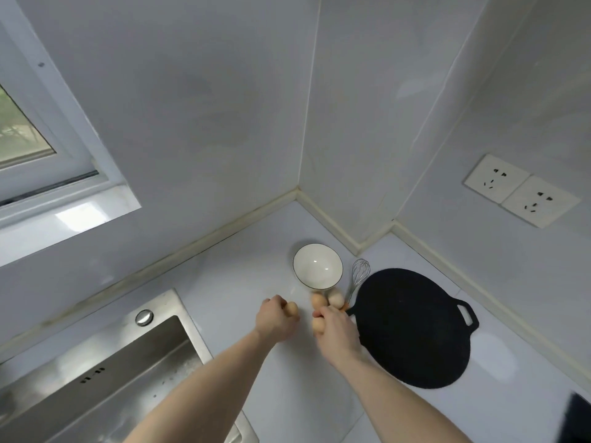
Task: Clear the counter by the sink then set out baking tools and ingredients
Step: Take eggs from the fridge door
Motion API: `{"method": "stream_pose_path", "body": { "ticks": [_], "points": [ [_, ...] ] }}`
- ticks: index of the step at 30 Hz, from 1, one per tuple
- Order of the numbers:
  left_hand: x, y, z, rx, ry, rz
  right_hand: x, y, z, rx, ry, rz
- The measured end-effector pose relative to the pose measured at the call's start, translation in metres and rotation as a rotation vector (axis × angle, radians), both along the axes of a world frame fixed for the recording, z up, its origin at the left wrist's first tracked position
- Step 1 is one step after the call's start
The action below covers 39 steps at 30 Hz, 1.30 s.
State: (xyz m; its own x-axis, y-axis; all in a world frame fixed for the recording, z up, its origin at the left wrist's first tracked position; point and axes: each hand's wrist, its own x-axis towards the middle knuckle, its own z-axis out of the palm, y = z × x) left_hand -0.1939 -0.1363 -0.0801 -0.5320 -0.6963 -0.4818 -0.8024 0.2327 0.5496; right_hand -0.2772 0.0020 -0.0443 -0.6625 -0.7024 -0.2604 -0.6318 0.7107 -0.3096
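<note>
While the left hand [275, 319] curls its fingers round one egg [291, 308] poking out at their tips, the right hand [337, 329] grasps another egg [318, 326]; two more eggs [327, 298] lie on the table [243, 270] just beyond, before the white bowl [317, 266].

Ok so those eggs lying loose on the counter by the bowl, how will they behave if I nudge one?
Likely to roll: the eggs are rounded and lie on a smooth, glossy counter with nothing cradling them. Probably fragile, so a knock against the bowl or the black pan could crack one.
</note>
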Motion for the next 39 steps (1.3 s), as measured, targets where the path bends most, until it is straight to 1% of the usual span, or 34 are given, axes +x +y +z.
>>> {"method": "stream_pose_path", "body": {
  "ticks": [5,10,18,21,31,34,39],
  "points": [
    [-0.015,-0.001,0.000,0.025,0.022,-0.013,0.000,-0.002,-0.008,0.037,0.014,0.027],
    [-0.025,0.001,0.003,0.057,0.067,0.012,-0.003,-0.002,-0.013,0.026,-0.003,0.035],
    [-0.025,0.005,0.003,0.210,0.162,0.078,-0.004,0.000,-0.013,-0.042,0.044,-0.021],
    [-0.025,0.006,0.002,0.223,0.172,0.098,-0.006,0.002,-0.013,-0.050,0.032,-0.026],
    [-0.025,0.006,0.005,0.252,0.151,0.099,-0.009,0.007,-0.017,-0.068,0.024,-0.044],
    [-0.022,0.005,0.007,0.235,0.115,0.092,-0.010,0.010,-0.016,-0.077,0.019,-0.052],
    [-0.006,0.002,0.010,0.217,0.082,0.038,-0.009,0.018,-0.009,-0.089,0.035,-0.043]
  ]
}}
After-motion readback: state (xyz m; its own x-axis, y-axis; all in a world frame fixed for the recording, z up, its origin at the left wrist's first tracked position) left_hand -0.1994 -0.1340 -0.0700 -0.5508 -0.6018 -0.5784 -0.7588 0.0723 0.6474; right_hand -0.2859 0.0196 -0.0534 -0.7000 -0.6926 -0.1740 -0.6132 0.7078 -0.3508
